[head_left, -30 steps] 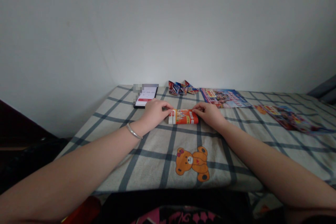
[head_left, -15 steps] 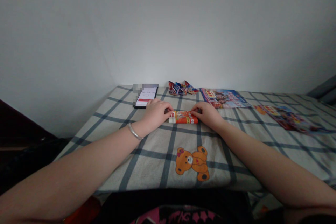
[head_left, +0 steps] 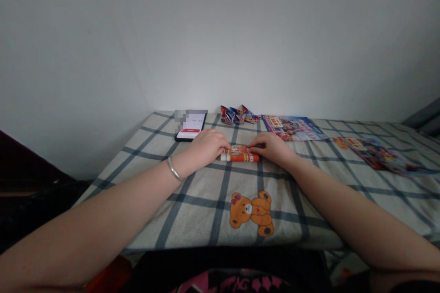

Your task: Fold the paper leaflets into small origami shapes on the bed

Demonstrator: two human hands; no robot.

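A small strip of folded printed paper [head_left: 237, 155], orange with a white left end and bold lettering, lies on the checked cloth. At its upper left, my left hand [head_left: 210, 146] pinches the edge with thumb and fingers; a silver bangle circles that wrist. The fingers of my right hand [head_left: 270, 147] are closed on the paper's upper right edge. The fingertips hide part of that far edge. Both hands rest low, close to the cloth.
Behind the hands stand a phone [head_left: 190, 123] with a lit screen and a crumpled, pleated flyer [head_left: 239, 114]. A flat colourful flyer [head_left: 294, 128] and another flyer [head_left: 385, 153] lie to the right. The checked cloth [head_left: 192, 219] bears a printed bear [head_left: 252, 213]. A wall [head_left: 220, 41] rises behind.
My left hand has slid slightly to the right along the paper's far edge. My right fingers have shifted a little to the left. The paper stays in place.
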